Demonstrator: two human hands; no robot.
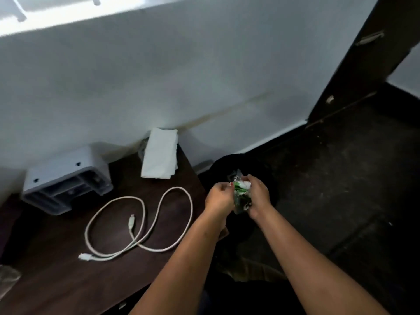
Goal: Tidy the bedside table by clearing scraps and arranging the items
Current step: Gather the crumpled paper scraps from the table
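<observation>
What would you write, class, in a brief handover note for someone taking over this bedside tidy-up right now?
Left hand and right hand: both grip a crumpled bundle of wrappers, held beyond the table's right edge over a dark bin.
On the bedside table: white cable in loose loops, folded tissue at the back, grey plastic organiser by the wall, clear wrapper at the left edge.
Done: some scraps gathered.
Left: drop the bundle, clear the remaining wrapper, coil the cable, arrange the items.

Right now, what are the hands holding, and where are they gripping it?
A crumpled clear wrapper with green scraps, held over a dark bin: the left hand pinches its left edge, the right hand clasps its right side.
</observation>
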